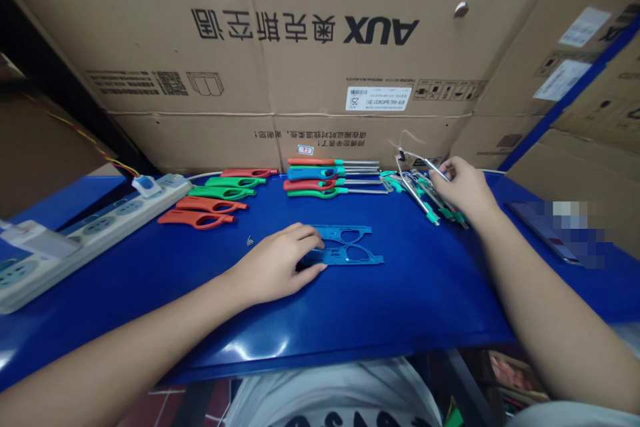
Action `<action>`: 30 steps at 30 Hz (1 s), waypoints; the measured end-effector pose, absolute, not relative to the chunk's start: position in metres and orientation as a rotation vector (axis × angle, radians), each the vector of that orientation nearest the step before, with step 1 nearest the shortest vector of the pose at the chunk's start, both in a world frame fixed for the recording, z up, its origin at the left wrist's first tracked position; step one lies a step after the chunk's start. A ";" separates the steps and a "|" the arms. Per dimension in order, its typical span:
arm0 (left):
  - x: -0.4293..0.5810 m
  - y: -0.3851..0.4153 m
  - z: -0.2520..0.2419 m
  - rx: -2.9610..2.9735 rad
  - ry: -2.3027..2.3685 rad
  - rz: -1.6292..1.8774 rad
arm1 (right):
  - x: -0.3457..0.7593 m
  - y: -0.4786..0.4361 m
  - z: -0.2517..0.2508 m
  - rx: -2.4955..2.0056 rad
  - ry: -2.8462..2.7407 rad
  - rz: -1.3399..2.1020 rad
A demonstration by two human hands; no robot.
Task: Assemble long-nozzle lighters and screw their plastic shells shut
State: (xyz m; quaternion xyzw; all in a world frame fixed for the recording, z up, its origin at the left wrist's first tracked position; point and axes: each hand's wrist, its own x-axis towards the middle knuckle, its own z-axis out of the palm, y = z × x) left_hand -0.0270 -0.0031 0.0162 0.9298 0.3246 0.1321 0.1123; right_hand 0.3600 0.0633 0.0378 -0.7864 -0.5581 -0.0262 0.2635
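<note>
Two blue plastic shell halves [357, 254] lie side by side on the blue table. My left hand [287, 260] rests over their left ends, thumb and fingers around them. At the right, my right hand [463, 187] pinches a thin metal tube [436, 169] with a wire at its far end. Below and left of that hand is a pile of metal tubes with green parts [425, 205]. Behind the blue halves, several assembled lighters [313, 185] with red, blue, green and orange handles lie in a stack.
Red, green and orange shells [203, 218] lie at the left, beside a white power strip [127, 213]. A cardboard sheet [300, 93] stands along the back. At the right lies a dark flat device [545, 233]. Small metal bits [249, 240] are near my left hand.
</note>
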 end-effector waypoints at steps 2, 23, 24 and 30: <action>-0.028 -0.003 0.016 2.731 0.949 0.390 | 0.365 0.066 0.035 -2.198 -1.564 -0.007; -0.026 0.004 0.014 2.685 0.926 0.467 | 0.354 0.059 0.046 -1.795 -1.453 -0.068; -0.026 0.005 0.014 2.682 0.927 0.469 | 0.352 0.059 0.047 -1.798 -1.459 -0.034; -0.029 0.006 0.014 2.670 0.939 0.464 | 0.338 0.062 0.038 -2.078 -1.782 0.122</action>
